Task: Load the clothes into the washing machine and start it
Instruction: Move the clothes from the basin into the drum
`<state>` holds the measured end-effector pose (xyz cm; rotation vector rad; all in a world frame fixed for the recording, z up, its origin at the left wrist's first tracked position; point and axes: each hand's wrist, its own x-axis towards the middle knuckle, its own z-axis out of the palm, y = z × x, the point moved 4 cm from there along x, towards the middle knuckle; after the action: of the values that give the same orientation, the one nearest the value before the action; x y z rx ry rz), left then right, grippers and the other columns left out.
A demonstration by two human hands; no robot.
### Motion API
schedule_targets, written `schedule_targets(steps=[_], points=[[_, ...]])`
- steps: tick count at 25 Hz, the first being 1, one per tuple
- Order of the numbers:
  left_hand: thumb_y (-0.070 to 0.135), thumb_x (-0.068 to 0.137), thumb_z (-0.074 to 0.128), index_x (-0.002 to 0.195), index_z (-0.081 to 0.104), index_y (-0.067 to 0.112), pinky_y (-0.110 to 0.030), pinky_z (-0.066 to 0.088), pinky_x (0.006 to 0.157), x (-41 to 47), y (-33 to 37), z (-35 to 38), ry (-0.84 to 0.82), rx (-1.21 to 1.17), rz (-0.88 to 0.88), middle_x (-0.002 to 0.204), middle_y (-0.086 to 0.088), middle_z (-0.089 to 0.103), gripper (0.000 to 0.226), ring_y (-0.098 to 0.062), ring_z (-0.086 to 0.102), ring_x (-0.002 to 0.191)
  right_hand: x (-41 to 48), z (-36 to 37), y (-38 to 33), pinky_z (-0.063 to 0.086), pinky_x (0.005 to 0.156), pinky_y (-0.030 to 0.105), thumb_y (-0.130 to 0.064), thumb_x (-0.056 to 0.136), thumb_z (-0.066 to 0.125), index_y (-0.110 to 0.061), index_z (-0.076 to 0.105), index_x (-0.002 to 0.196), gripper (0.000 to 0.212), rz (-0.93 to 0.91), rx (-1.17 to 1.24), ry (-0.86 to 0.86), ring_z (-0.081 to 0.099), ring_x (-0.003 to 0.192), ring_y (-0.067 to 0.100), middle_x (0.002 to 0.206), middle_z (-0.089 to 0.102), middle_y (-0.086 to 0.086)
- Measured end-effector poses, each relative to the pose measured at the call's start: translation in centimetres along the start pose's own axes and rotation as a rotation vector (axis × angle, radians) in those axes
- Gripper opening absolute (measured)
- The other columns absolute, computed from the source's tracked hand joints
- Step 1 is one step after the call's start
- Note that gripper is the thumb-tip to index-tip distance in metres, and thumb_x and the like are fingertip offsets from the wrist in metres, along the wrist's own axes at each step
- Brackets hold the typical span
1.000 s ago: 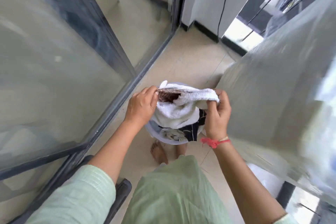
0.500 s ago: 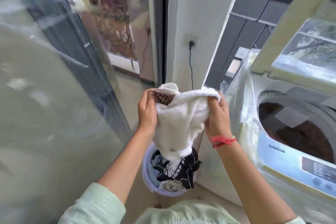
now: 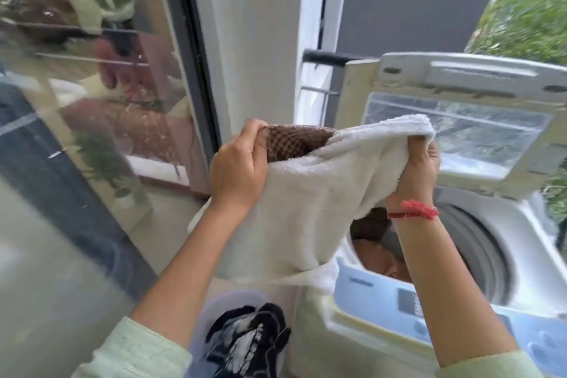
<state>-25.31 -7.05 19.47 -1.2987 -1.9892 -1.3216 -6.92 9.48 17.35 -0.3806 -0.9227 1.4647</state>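
A white towel [image 3: 310,196] with a brown checked border hangs stretched between both hands, over the left rim of the top-loading washing machine [image 3: 521,258]. My left hand [image 3: 237,170] pinches the brown corner. My right hand [image 3: 417,169], a red thread on its wrist, grips the other top corner above the drum. The machine's lid [image 3: 460,120] stands raised. Brownish cloth lies inside the drum [image 3: 377,258]. A pale basket [image 3: 211,313] on the floor below holds dark patterned clothes [image 3: 248,344].
A glass sliding door [image 3: 76,132] with a dark frame runs along the left. A white wall [image 3: 254,40] stands behind the basket. The machine's blue control panel [image 3: 408,301] faces me. A balcony railing [image 3: 325,58] and greenery lie beyond.
Both hands have lifted the towel out of the basket and carried it up and to the right, over the machine's opening. My view has risen from the floor to the machine.
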Motion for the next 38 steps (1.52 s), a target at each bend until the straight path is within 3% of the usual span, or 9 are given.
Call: schedule_targets(steps=[5, 10, 14, 18, 20, 24, 29, 33, 38], points=[[0.032, 0.101, 0.033, 0.098, 0.058, 0.013, -0.029, 0.029, 0.052, 3.9, 6.9, 8.4, -0.11, -0.078, 0.045, 0.059, 0.009, 0.047, 0.031, -0.021, 0.051, 0.056, 8.8, -8.1, -7.5, 0.044, 0.053, 0.022, -0.032, 0.096, 0.049, -0.023, 0.06, 0.059, 0.04, -0.172, -0.047, 0.198, 0.05, 0.052, 0.003, 0.053, 0.054, -0.015], [0.026, 0.101, 0.035, 0.089, 0.056, 0.01, -0.029, 0.031, 0.063, 3.6, 9.5, 17.6, -0.106, -0.16, -0.12, 0.08, -0.003, 0.055, 0.029, -0.027, 0.054, 0.075, 12.8, -18.0, -10.0, 0.021, 0.043, 0.018, -0.034, 0.093, 0.052, -0.021, 0.036, 0.054, 0.045, -0.275, -0.674, 0.187, 0.026, 0.042, -0.001, 0.04, 0.035, -0.013], [0.036, 0.097, 0.045, 0.057, 0.034, 0.017, -0.029, 0.025, 0.057, 5.3, 10.3, 19.2, 0.083, -0.186, -0.247, 0.068, -0.005, 0.047, 0.045, -0.017, 0.041, 0.06, 16.0, -23.3, -10.1, 0.037, 0.062, 0.03, -0.043, 0.084, 0.058, -0.01, 0.062, 0.059, 0.041, -0.302, -1.284, -0.03, 0.051, 0.07, 0.02, 0.073, 0.058, 0.008], [0.04, 0.079, 0.06, 0.057, 0.037, 0.016, -0.03, 0.029, 0.051, 3.5, 10.6, 23.0, -0.215, -0.121, -0.159, 0.049, 0.003, 0.037, 0.04, -0.014, 0.035, 0.048, 16.6, -22.8, -9.0, 0.038, 0.056, 0.032, -0.043, 0.083, 0.059, -0.003, 0.06, 0.068, 0.043, -0.276, -1.394, -0.325, 0.05, 0.058, 0.019, 0.06, 0.053, 0.006], [0.041, 0.074, 0.068, 0.084, 0.049, 0.021, -0.029, 0.037, 0.058, 1.5, 10.9, 25.4, -0.465, -0.048, -0.153, 0.065, 0.004, 0.053, 0.029, -0.016, 0.048, 0.06, 16.7, -21.5, -10.0, 0.035, 0.052, 0.021, -0.029, 0.083, 0.067, -0.005, 0.062, 0.074, 0.027, -0.345, -1.356, -0.421, 0.045, 0.051, 0.005, 0.055, 0.048, -0.003], [0.063, 0.061, 0.073, 0.127, 0.046, 0.035, -0.027, 0.043, 0.083, -2.9, 12.8, 28.8, -0.855, -0.134, -0.094, 0.106, 0.009, 0.063, 0.077, -0.009, 0.057, 0.098, 16.1, -18.9, -11.2, 0.039, 0.049, 0.028, -0.045, 0.078, 0.064, -0.007, 0.061, 0.062, 0.041, -0.608, -1.371, -0.6, 0.046, 0.05, 0.017, 0.054, 0.049, -0.001], [0.063, 0.062, 0.073, 0.119, 0.059, 0.037, -0.026, 0.047, 0.093, -6.8, 14.2, 30.3, -1.077, -0.482, -0.085, 0.113, 0.02, 0.065, 0.064, 0.006, 0.058, 0.105, 15.4, -19.6, -9.0, 0.032, 0.046, 0.028, -0.054, 0.076, 0.059, -0.013, 0.04, 0.05, 0.053, -0.62, -1.39, -0.524, 0.033, 0.046, 0.019, 0.049, 0.028, -0.006], [0.056, 0.078, 0.056, 0.098, 0.065, 0.029, -0.03, 0.049, 0.071, -8.3, 13.6, 31.8, -0.998, -0.187, 0.005, 0.087, 0.011, 0.069, 0.035, -0.01, 0.064, 0.084, 15.9, -20.5, -7.5, 0.032, 0.049, 0.033, -0.062, 0.074, 0.062, -0.014, 0.033, 0.052, 0.06, -0.462, -1.563, -0.337, 0.037, 0.047, 0.023, 0.045, 0.034, 0.0], [0.026, 0.091, 0.04, 0.1, 0.058, 0.02, -0.039, 0.048, 0.073, -3.8, 9.4, 32.1, -0.893, 0.156, 0.04, 0.1, -0.009, 0.066, 0.021, -0.033, 0.061, 0.095, 18.0, -27.1, -5.3, 0.048, 0.078, 0.039, -0.029, 0.068, 0.081, -0.007, 0.063, 0.095, 0.04, 0.464, -1.826, -1.01, 0.061, 0.087, 0.028, 0.092, 0.066, 0.01]])
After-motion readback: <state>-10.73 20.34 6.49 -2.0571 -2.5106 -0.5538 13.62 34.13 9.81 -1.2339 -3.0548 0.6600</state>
